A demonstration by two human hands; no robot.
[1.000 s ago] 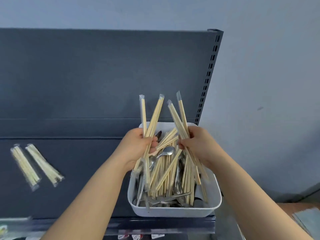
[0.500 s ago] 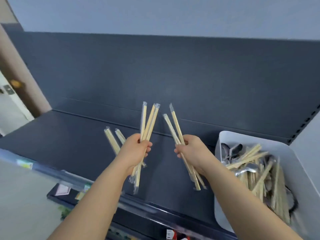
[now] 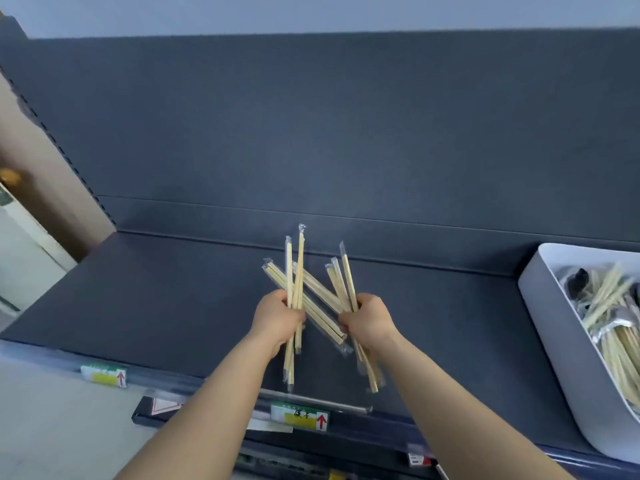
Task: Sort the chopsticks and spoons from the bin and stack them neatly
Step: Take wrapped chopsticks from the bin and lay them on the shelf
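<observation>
My left hand (image 3: pixel 277 322) is closed around a bundle of plastic-wrapped wooden chopsticks (image 3: pixel 295 271) that stand nearly upright. My right hand (image 3: pixel 369 322) grips another wrapped chopstick bundle (image 3: pixel 346 278), tilted slightly left. Both hands hover over two wrapped chopstick packs (image 3: pixel 320 308) lying diagonally on the dark shelf (image 3: pixel 173 299). The white bin (image 3: pixel 561 327) at the right edge holds several more chopsticks and metal spoons (image 3: pixel 620 322).
The shelf's dark back panel (image 3: pixel 311 133) rises behind. Price-label strips (image 3: pixel 301 415) run along the shelf's front edge. A perforated upright (image 3: pixel 52 133) marks the shelf's left end, with a beige wall beyond it.
Both hands have carried their chopstick bundles from over the bin leftward to above the two packs lying on the shelf. The view has swung left, leaving the bin at the right edge.
</observation>
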